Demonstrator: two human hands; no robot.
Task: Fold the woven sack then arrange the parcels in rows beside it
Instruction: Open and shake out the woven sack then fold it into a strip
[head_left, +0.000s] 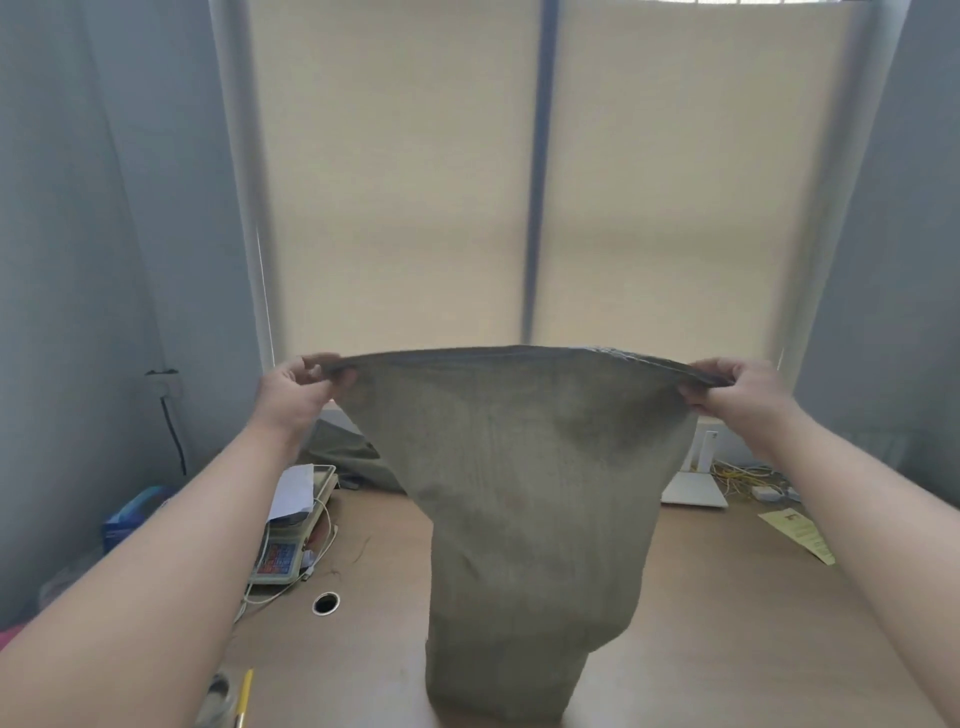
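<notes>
A grey-green woven sack (519, 493) hangs upright above the wooden table (701, 597), stretched wide along its top edge. My left hand (293, 389) pinches the sack's top left corner. My right hand (737, 392) pinches its top right corner. The sack narrows downward and its lower end rests bunched on the table near the front. No parcels are visible; whatever lies behind or inside the sack is hidden.
A weighing scale (291, 540) with papers and a white cable sits at the table's left. A cable hole (325, 603) lies beside it. A white box (696, 483), tangled yellow wires (743, 478) and a yellow leaflet (802, 535) lie at the right. A yellow pencil (243, 696) is at the front left.
</notes>
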